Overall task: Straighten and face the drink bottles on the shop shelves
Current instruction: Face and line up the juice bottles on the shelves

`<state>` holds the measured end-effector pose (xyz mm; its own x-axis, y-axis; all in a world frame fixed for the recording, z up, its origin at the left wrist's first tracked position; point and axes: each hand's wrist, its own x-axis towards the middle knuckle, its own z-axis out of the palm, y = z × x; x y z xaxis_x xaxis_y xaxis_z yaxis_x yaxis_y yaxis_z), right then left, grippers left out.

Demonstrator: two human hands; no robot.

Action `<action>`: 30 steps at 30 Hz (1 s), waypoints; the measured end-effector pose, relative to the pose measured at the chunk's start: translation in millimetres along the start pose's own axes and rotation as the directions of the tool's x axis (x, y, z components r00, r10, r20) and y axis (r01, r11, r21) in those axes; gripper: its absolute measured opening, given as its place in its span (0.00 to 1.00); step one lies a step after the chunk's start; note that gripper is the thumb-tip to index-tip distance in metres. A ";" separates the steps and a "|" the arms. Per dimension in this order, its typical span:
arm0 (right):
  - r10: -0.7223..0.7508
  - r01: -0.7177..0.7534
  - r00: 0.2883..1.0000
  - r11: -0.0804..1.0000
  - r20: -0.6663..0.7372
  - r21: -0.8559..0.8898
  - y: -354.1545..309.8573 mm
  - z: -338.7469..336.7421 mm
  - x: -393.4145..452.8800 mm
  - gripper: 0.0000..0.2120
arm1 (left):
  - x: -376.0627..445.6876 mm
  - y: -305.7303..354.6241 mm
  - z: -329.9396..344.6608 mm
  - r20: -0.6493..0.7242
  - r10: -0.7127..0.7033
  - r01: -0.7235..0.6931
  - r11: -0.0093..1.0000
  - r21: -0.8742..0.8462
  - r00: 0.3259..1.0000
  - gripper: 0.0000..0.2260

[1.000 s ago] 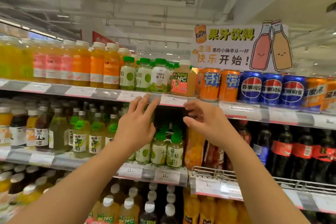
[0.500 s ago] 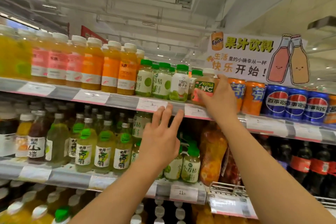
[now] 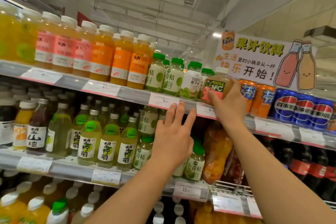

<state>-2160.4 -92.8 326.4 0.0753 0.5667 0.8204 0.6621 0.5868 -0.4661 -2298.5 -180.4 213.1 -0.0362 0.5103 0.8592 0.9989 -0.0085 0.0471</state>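
A squat NFC juice bottle (image 3: 215,86) with a white cap and a green and pink label stands on the top shelf (image 3: 134,94), tilted a little. My right hand (image 3: 230,103) grips it from the right, thumb across the label. To its left stand green-capped lime and coconut bottles (image 3: 171,78), then a row of orange juice bottles (image 3: 120,60). My left hand (image 3: 172,132) hovers with fingers spread and fingertips at the top shelf's price rail, in front of the middle shelf's green-capped bottles (image 3: 194,162), which it partly hides.
Fanta and Pepsi cans (image 3: 287,107) stand right of the NFC bottle under a cardboard juice sign (image 3: 254,60). The middle shelf holds lemon drink bottles (image 3: 107,143) and dark cola bottles (image 3: 309,165) at right. More bottles fill the bottom shelf.
My right hand rose from below the top shelf and took hold of the NFC bottle. My left hand stayed by the price rail. The view shifted up and left.
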 end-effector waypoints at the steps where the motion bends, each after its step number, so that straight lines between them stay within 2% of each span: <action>1: 0.007 -0.007 1.000 0.999 -0.005 0.037 -1.1 -2.9 -1.9 0.37 | 0.5 0.5 -3.0 0.012 -0.006 0.006 1.000 0.012 1.000 0.35; 3: 0.011 -0.009 1.000 0.991 -0.013 0.132 -3.0 -12.3 -5.3 0.36 | 1.3 2.2 -10.8 0.050 -0.022 0.021 0.999 0.035 0.999 0.35; 8: -0.097 0.114 0.992 0.953 -0.074 0.280 -6.0 -45.9 -25.1 0.34 | 8.0 9.2 -40.3 0.133 -0.016 0.004 0.996 0.087 0.991 0.30; 11: -0.099 0.110 0.994 0.919 -0.050 0.379 -11.8 -62.3 -45.0 0.35 | -1.3 12.9 -63.3 0.146 -0.002 -0.017 0.992 0.127 0.989 0.27; 14: -0.105 0.084 0.994 0.892 0.023 0.444 -13.3 -70.0 -71.8 0.36 | -43.6 17.1 -80.2 0.162 -0.002 -0.018 0.992 0.122 0.987 0.24; 19: -0.097 -0.018 0.976 0.857 0.196 0.514 -13.7 -71.1 -121.5 0.35 | -120.5 -1.4 -98.2 0.381 -0.106 0.065 0.991 0.119 0.918 0.22; 25: -0.124 -0.156 0.894 0.816 0.431 0.557 -19.9 -64.9 -173.6 0.35 | -178.4 -37.4 -121.7 0.481 -0.243 0.174 0.968 0.183 0.842 0.16; 30: -0.089 -0.231 0.851 0.822 0.518 0.520 -27.0 -59.2 -212.9 0.35 | -220.6 -69.6 -131.1 0.572 -0.314 0.257 0.949 0.181 0.758 0.15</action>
<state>-2150.2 -263.5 183.9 -0.3814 0.7294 0.5680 0.1394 0.6527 -0.7446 -2364.2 -405.0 87.0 -0.3235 0.8812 0.3447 0.9445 0.2789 0.1735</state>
